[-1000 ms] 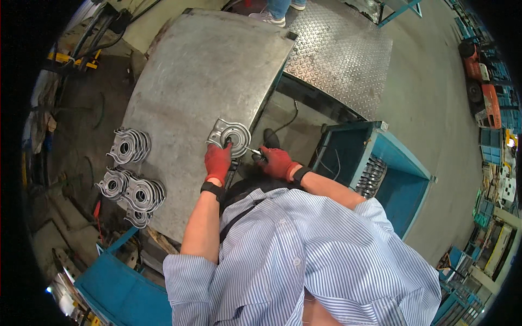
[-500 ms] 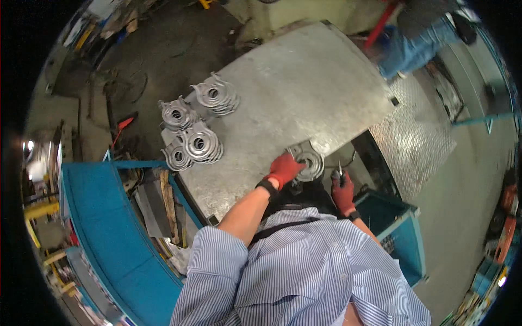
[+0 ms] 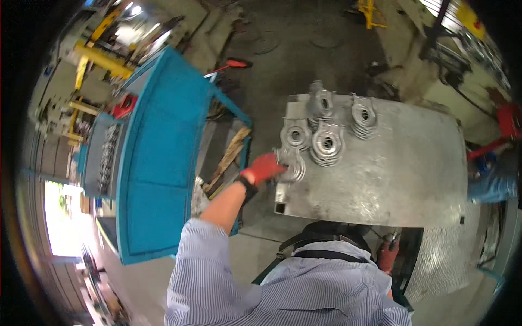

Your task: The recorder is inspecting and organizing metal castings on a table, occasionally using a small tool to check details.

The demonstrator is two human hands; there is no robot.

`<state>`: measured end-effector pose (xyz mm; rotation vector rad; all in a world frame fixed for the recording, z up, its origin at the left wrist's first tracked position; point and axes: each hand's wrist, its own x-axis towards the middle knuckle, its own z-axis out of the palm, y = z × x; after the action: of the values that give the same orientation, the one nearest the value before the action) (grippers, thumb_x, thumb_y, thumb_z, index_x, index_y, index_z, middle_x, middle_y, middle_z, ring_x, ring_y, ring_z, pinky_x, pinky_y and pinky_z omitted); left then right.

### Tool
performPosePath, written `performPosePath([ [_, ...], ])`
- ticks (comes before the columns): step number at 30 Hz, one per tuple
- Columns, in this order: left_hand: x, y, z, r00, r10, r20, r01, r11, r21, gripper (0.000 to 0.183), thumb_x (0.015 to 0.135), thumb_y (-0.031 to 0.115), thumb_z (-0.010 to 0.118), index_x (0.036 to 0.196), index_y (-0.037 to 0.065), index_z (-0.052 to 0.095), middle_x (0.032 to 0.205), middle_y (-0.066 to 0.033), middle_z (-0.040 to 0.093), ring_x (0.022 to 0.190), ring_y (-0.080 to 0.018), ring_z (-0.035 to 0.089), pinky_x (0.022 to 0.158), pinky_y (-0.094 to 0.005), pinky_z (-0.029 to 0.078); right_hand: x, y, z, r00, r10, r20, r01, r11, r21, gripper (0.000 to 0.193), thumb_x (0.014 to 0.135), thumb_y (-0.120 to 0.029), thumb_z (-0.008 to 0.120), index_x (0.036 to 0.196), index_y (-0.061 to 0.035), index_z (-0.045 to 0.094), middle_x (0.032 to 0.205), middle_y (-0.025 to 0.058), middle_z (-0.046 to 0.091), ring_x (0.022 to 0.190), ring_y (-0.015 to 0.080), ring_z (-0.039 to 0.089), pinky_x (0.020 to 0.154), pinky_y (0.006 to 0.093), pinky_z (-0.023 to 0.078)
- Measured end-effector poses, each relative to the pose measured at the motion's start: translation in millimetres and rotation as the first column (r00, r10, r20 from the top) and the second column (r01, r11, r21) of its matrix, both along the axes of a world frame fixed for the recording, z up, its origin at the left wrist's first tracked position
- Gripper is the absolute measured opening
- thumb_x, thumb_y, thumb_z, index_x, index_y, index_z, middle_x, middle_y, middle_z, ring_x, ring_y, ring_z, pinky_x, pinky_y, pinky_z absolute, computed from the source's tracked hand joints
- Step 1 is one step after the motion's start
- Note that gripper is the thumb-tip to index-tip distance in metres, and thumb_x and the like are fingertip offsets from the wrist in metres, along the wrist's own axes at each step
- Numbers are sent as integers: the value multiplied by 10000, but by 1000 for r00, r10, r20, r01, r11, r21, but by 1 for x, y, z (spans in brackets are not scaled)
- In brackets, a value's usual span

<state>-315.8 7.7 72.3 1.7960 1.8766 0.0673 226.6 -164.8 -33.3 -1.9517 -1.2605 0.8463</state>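
Observation:
My left hand, in a red glove, is closed on the rim of a round metal bracket at the table's left edge. That bracket is smeared by motion, and whether it touches the table cannot be told. Just beyond it stand stacks of similar ringed brackets with eared tops: one nearest stack, one at its left, one behind and one farther right. By the table's front edge, my right hand, also red-gloved, is wrapped round a small dark hand tool with a metal end.
The bare metal table extends to the right. A blue metal cart stands at the left, with wooden pieces beside it. Someone's jeans-clad leg shows at the far right, near a tread-plate floor panel.
My view has swung left. My left hand has carried the bracket from the table's front edge to beside the stacks at the left. My right hand still holds the tool, lower down.

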Motion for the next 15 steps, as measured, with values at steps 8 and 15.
performPosePath([
  [8, -14, 113, 38, 985, 161, -56, -160, 987, 17, 572, 731, 477, 655, 1006, -23, 611, 1019, -234, 616, 986, -385, 575, 824, -441, 464, -11, 11, 20, 998, 34, -60, -38, 996, -74, 454, 877, -220, 562, 1235, 42, 468, 1138, 209, 547, 1039, 299, 516, 906, 379, 377],
  [15, 6, 118, -6, 955, 263, -134, -249, 962, 109, 531, 799, 436, 606, 1118, 24, 506, 1028, -197, 626, 978, -363, 595, 823, -452, 475, -10, 27, 11, 994, -7, -110, 1, 998, -57, 394, 886, -238, 557, 1147, 53, 509, 1033, 175, 588, 933, 263, 535, 835, 364, 401],
])
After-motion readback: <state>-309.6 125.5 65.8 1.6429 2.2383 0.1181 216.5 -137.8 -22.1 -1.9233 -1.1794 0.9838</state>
